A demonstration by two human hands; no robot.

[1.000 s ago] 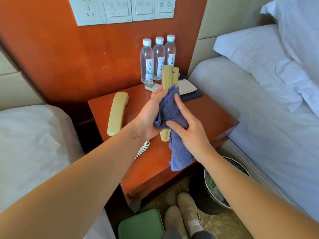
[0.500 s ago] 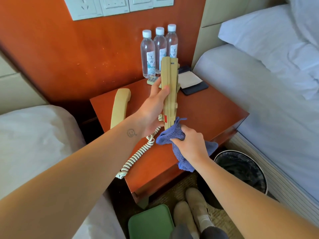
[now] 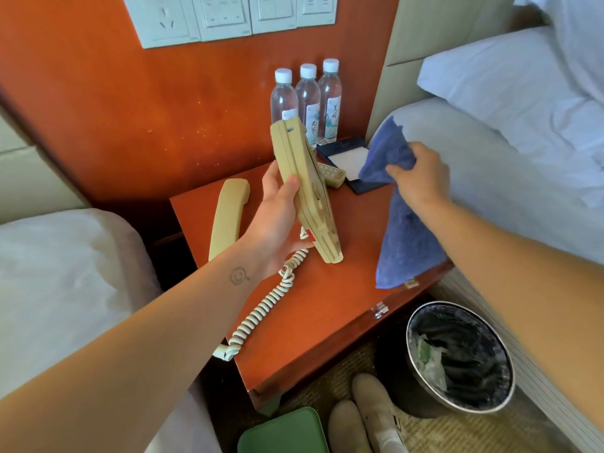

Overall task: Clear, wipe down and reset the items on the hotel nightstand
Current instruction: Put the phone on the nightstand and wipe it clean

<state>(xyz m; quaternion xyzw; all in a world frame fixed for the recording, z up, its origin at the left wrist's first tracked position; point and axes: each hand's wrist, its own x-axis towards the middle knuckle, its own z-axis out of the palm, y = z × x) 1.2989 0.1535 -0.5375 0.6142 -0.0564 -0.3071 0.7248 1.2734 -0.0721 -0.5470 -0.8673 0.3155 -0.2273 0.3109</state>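
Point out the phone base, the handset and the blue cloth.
phone base (image 3: 315, 204), head view: middle of its beige body.
handset (image 3: 228, 217), head view: middle of its grip.
blue cloth (image 3: 405, 240), head view: its hanging lower half.

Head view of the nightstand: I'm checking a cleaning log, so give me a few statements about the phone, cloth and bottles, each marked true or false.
1. The left hand grips the phone base, tilted on edge. True.
2. The right hand presses the blue cloth against the base. False: the cloth hangs apart, to its right.
3. The handset sits in the base. False: it lies on the nightstand.
4. Three water bottles stand at the nightstand's back edge. True.
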